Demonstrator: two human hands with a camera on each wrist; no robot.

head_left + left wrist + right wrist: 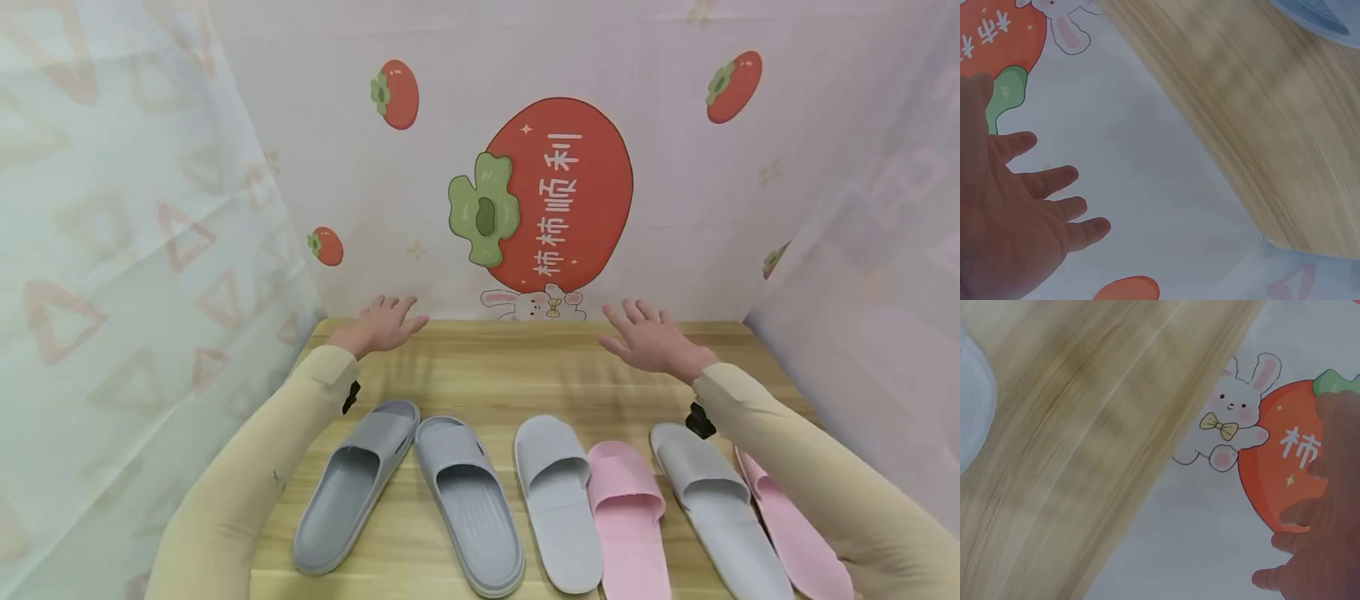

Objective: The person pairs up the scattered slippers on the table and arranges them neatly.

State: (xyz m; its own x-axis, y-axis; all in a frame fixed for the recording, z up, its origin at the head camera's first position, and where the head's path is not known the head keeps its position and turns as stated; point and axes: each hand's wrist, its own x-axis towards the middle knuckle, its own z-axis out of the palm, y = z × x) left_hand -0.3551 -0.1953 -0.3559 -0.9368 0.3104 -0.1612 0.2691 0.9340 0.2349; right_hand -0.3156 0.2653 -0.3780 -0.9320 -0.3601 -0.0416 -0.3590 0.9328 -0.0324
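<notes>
My left hand [384,323] is held out over the far left of the wooden table, fingers spread and nothing in it. On the far right, my right hand [651,340] is held out the same way, also holding nothing. Nearest the left hand lies a dark grey slipper [356,492], its toe angled right, with a matching dark grey slipper [472,508] beside it. A light grey slipper [558,500] overlaps a pink slipper [632,521] in the middle. Below the right hand lie another light grey slipper [720,517] and another pink slipper [806,542], partly hidden by the right sleeve.
The wooden table [495,367] ends at a back cloth [420,183] printed with persimmons and a rabbit. Patterned cloth walls stand at the left [150,275] and right [870,275]. Both wrists carry a small black device at the sleeve.
</notes>
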